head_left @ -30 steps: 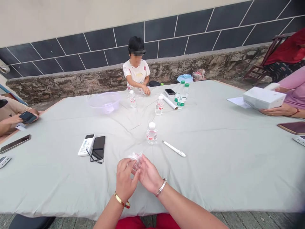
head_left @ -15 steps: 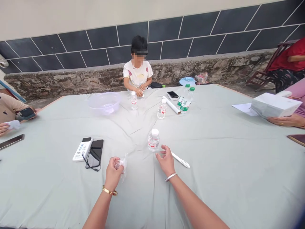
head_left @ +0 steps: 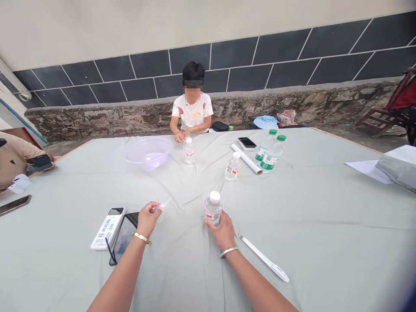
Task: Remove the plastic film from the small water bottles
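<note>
My right hand (head_left: 221, 229) is wrapped round the lower part of a small clear water bottle (head_left: 213, 208) with a white cap and a red-marked label. The bottle stands upright near the middle of the table. Held between the thumb and fingers of my left hand (head_left: 148, 219) is a crumpled piece of clear plastic film (head_left: 160, 206), partly hidden by the fingers. Beneath that forearm lies a black phone (head_left: 125, 238), partly covered. To the right of my right wrist rests a long, slim white plastic utility knife (head_left: 264, 258).
A white power bank (head_left: 108, 229) lies at left. Farther off are a purple basin (head_left: 148, 152), two more small bottles (head_left: 232, 167) (head_left: 189, 151), a white roll (head_left: 247, 159) and green-capped bottles (head_left: 272, 154). A person (head_left: 192, 110) sits opposite; another's sleeve (head_left: 14, 158) shows at left.
My right hand has closed round the small bottle, which it was beside before. My left hand, still pinching the film, has moved left and forward over the phone. The view has shifted.
</note>
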`<state>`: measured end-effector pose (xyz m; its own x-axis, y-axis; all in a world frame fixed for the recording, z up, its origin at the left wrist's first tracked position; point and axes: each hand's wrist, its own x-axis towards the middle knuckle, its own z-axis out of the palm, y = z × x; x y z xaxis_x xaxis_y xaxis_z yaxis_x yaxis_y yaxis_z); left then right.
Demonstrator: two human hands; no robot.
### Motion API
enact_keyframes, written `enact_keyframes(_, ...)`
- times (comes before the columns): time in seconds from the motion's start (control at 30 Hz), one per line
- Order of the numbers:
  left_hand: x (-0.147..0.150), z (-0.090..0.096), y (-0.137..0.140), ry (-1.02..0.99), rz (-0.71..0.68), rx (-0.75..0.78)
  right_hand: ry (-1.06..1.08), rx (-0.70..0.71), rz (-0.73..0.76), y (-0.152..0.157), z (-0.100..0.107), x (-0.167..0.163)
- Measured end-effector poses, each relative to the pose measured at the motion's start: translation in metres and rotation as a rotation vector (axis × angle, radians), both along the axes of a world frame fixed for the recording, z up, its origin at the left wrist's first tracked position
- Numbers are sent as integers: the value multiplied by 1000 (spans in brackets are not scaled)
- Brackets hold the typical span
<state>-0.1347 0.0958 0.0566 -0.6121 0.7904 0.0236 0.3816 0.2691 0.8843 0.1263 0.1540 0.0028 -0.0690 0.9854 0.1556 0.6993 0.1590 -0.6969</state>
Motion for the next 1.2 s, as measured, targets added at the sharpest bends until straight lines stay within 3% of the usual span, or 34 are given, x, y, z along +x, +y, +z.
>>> enact_keyframes(0.17, 16, -8, 18, -144, -99, -16, -14, 3, 0, 45, -3, -22)
enact_keyframes(0.37, 48, -23, -12, -311, -216, -92, 131, -111, -214, 143, -2, -58)
enact_keyframes(0.43, 52, -25, -22, -335, -242, -123, 151, -88, -271, 177, -2, -67)
enact_keyframes(0.57, 55, -28, -32, -267, -307, -185, 169, -30, -365, 233, -3, -80)
enact_keyframes(0.67, 54, -32, -27, -162, -350, -172, 153, -36, -393, 254, -3, -82)
enact_keyframes(0.73, 51, -35, -18, -94, -365, -165, 143, -30, -392, 252, -4, -80)
enact_keyframes(0.83, 38, -31, 8, 29, -355, -126, 137, 0, -325, 220, -9, -68)
enact_keyframes(0.93, 15, -10, 49, 80, -313, -41, 83, 35, -21, 169, -18, -53)
enact_keyframes(1.03, -17, 25, 102, -82, -186, -17, -9, 61, 201, 132, -21, -45)
enact_keyframes(1.2, -76, 79, 189, -496, 189, 210, -252, 32, 206, 124, -8, -53)
